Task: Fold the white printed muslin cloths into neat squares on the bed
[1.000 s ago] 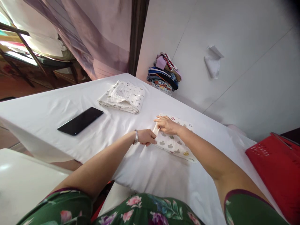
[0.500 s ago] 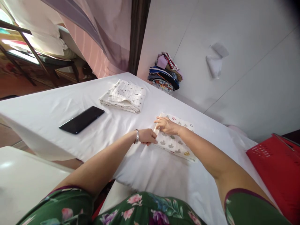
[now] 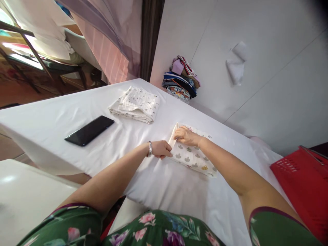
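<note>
At the near edge, I see my green floral garment (image 3: 153, 229). My left hand (image 3: 162, 149), wearing a silver bracelet (image 3: 150, 149), pinches the near left corner of the folded white cloth with grey motifs (image 3: 188, 160), flat on the white-draped table (image 3: 146, 136). My right hand (image 3: 188, 136) rests on it, fingers curled; I cannot tell whether they grip fabric. Its forearm hides part of the cloth's right side. To the right stands a red perforated container (image 3: 299, 181); to the left lies a black glossy phone (image 3: 89, 131). Farther off are a folded white small-print cloth (image 3: 140, 102) and a multicoloured clothing stack (image 3: 180, 80).
</note>
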The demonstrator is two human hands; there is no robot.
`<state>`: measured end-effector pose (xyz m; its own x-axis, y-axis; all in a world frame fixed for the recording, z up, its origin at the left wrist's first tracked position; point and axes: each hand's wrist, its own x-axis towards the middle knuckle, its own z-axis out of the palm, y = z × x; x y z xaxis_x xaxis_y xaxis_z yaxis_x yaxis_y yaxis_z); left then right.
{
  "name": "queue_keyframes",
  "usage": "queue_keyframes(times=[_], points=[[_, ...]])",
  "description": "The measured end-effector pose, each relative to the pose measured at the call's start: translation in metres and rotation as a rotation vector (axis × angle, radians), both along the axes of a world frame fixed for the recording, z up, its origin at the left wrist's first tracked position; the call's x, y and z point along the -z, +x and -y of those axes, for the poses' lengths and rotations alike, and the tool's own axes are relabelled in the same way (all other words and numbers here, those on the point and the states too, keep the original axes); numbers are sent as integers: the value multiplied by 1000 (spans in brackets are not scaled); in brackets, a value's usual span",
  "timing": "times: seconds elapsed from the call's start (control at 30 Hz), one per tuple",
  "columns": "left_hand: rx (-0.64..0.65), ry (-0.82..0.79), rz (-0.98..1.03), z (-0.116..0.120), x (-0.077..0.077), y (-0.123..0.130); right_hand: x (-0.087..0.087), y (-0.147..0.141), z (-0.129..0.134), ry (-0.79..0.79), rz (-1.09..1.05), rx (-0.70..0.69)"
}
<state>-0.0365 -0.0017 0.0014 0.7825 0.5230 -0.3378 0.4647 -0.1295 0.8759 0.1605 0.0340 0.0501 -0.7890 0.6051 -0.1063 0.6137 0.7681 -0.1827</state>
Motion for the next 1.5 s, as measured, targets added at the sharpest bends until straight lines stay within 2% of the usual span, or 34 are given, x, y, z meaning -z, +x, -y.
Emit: queue_keyframes(times=[0.3, 0.43, 0.7, 0.8, 1.0, 1.13, 1.27, 1.4, 1.5], points=[[-80, 39, -48, 1, 1, 3, 7, -21, -8, -22, 117, 13], [-84, 44, -54, 1, 1, 3, 9, -21, -7, -31, 90, 55], [-101, -56, -6, 2, 0, 1, 11, -18, -6, -48, 72, 113], [-193, -101, -15, 6, -2, 1, 9, -21, -4, -38, 77, 100], [-467, 63, -101, 17, 1, 11, 11, -21, 0, -19, 33, 103], [-558, 1, -120, 24, 1, 15, 20, -13, 0, 19, -31, 118], [-593, -62, -111, 28, 1, 13, 32, -5, -3, 42, -102, 225], [-606, -51, -75, 28, 7, 13, 45, 0, -2, -21, -159, 414], [-609, 2, -75, 28, 10, 13, 51, 2, 2, -72, -193, 476]])
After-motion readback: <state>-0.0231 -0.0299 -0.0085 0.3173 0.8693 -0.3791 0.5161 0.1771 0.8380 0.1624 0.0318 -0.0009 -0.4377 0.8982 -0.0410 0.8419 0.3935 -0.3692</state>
